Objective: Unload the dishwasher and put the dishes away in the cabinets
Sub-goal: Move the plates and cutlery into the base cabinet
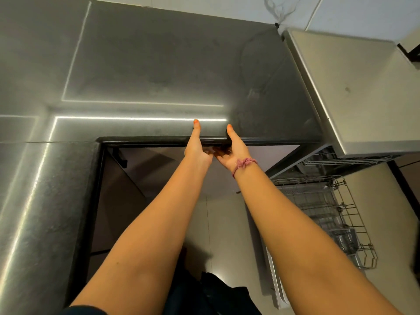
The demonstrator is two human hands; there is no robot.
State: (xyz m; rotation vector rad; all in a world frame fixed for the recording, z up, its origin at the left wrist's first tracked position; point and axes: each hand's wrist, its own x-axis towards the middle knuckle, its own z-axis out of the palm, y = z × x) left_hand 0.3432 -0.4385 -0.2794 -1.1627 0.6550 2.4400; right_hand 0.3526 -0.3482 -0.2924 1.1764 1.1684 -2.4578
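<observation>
Both my hands reach forward to the dark front edge [147, 140] of the grey countertop [159, 64]. My left hand [197, 146] and my right hand [234, 148] sit side by side, each with its thumb on top of the edge and its fingers curled underneath. A pink band circles my right wrist. To the right, the dishwasher stands open with its wire lower rack [327, 208] pulled out and an upper rack [345, 159] just showing under a pale surface. Some grey items lie in the lower rack's near end; I cannot tell what they are.
A pale boxy surface [354, 87] adjoins the countertop at the right, above the racks. Below the counter edge is a dark recess with brownish panels [127, 189]. The dishwasher door [276, 283] hangs open low at the right. Dark clothing fills the bottom middle.
</observation>
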